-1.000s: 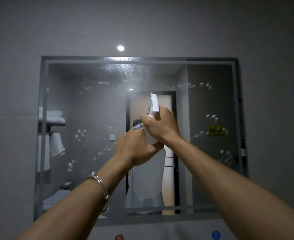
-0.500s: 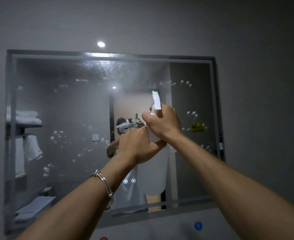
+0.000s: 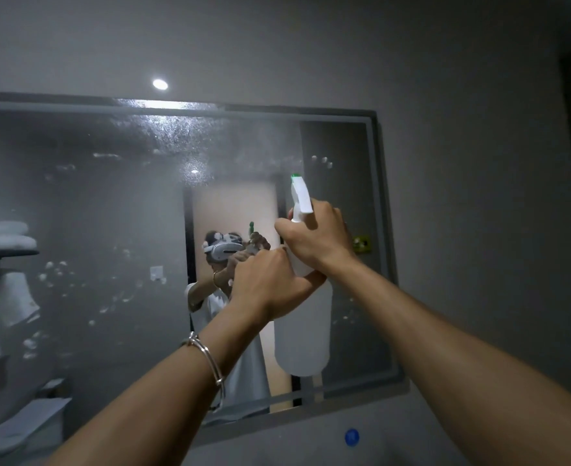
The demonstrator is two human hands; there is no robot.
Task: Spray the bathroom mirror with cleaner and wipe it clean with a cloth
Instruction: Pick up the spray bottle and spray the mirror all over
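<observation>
A large framed wall mirror [image 3: 85, 237] fills the left and centre, dotted with white smudges and wet with mist near its top. In front of it I hold up a white spray bottle [image 3: 302, 334] with a green-tipped nozzle pointing at the glass. My right hand [image 3: 317, 240] grips the bottle's neck and trigger. My left hand [image 3: 267, 284] wraps around the bottle just below, its wrist wearing a silver bangle. A faint spray cloud hangs above the nozzle. No cloth is in view.
Grey wall [image 3: 462, 163] surrounds the mirror on the right and above. A blue round sticker [image 3: 351, 437] sits on the wall below the mirror. The reflection shows a towel shelf [image 3: 5, 243], a doorway and a person.
The view has swung to the right, so the mirror sits further left in frame. The bottle and both hands have shifted right along the glass, and mist has spread on the upper glass.
</observation>
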